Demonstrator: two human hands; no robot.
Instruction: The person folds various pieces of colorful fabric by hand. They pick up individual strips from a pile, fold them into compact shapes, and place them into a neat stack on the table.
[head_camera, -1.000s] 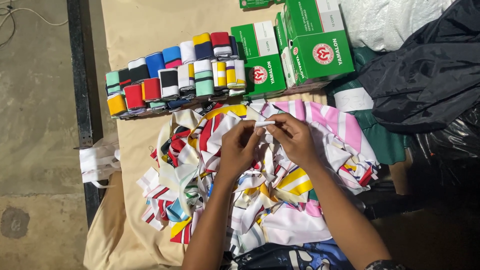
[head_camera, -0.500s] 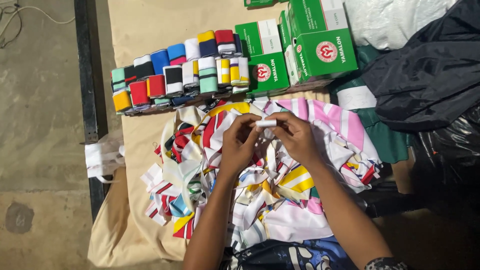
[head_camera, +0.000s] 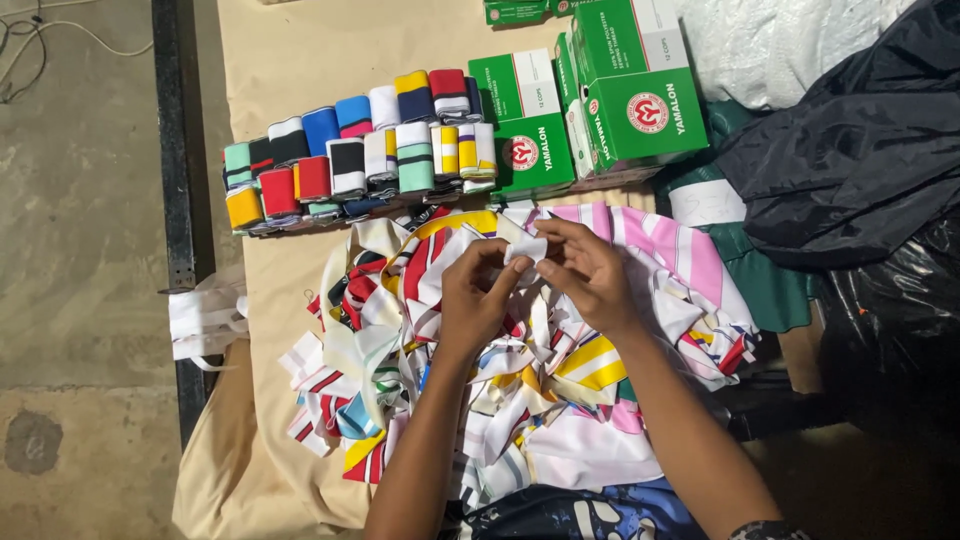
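A tan cloth (head_camera: 330, 40) covers the worktable, with bare concrete floor (head_camera: 75, 250) beyond the left hand. Both hands meet over a heap of striped fabric scraps (head_camera: 560, 400): the left hand (head_camera: 475, 300) and right hand (head_camera: 590, 272) pinch a small white strip (head_camera: 524, 246) between their fingertips. Just above the hands lies a row of rolled bands (head_camera: 350, 150) (blue, red, yellow, mint, white). Up and right of them stand green boxes (head_camera: 630, 80) with white panels and a round red emblem.

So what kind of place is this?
Probably a small sewing or garment workshop: green thread boxes, rows of rolled coloured bands, and a heap of striped fabric pieces under both hands on a cloth-covered table.
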